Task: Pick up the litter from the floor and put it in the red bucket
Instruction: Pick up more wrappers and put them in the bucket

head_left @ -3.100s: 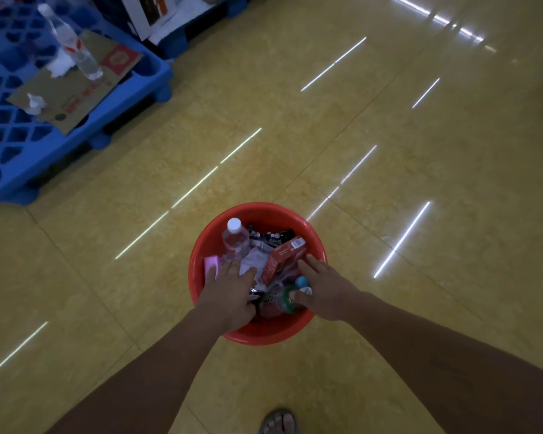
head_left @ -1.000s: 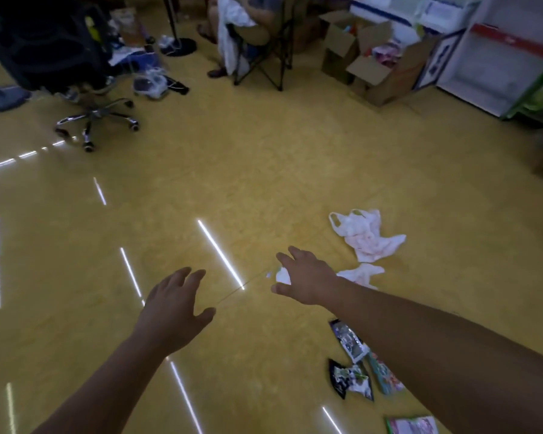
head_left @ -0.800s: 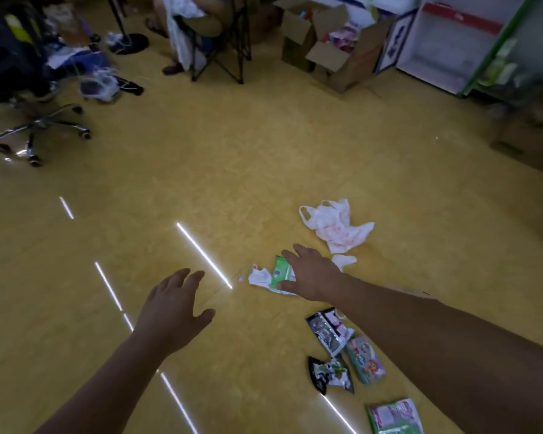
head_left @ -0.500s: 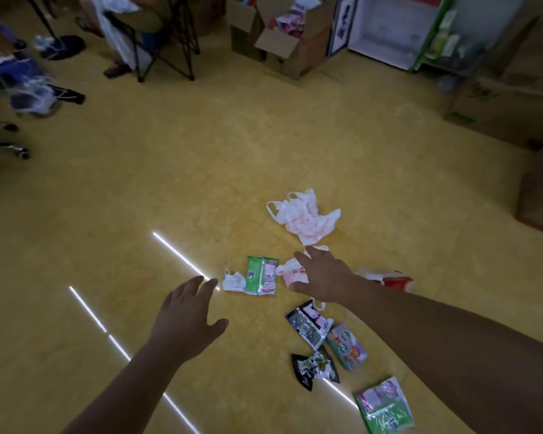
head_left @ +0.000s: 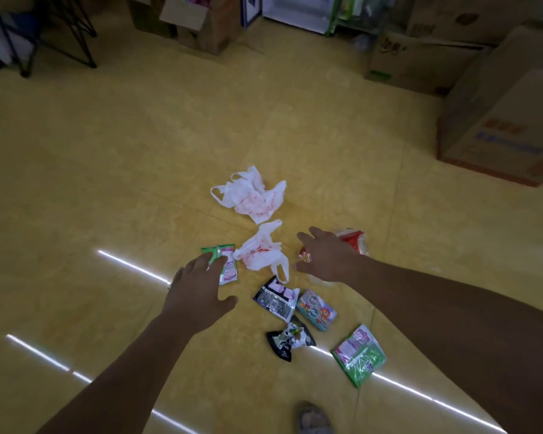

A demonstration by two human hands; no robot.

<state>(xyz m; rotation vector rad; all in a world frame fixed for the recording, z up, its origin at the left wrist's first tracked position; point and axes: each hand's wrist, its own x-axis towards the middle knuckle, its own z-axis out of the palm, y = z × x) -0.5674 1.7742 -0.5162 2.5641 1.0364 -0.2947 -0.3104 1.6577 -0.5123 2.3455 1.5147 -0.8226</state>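
Across the frame's centre, the litter [head_left: 315,310] lay scattered on the floor [head_left: 107,183]; the red bucket was out of view. The left hand [head_left: 198,296] and right hand [head_left: 326,258] hovered spread wide, empty. Gathering the limp white bag [head_left: 261,252] with nearby wrappers [head_left: 275,300] would probably save trips.

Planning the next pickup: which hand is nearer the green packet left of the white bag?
Left. The left hand overlaps the green packet; the right hand is beyond the white bag.

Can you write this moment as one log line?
left hand: open, by green wrapper | right hand: open, by red packet | white bag: on floor | red bucket: not in view
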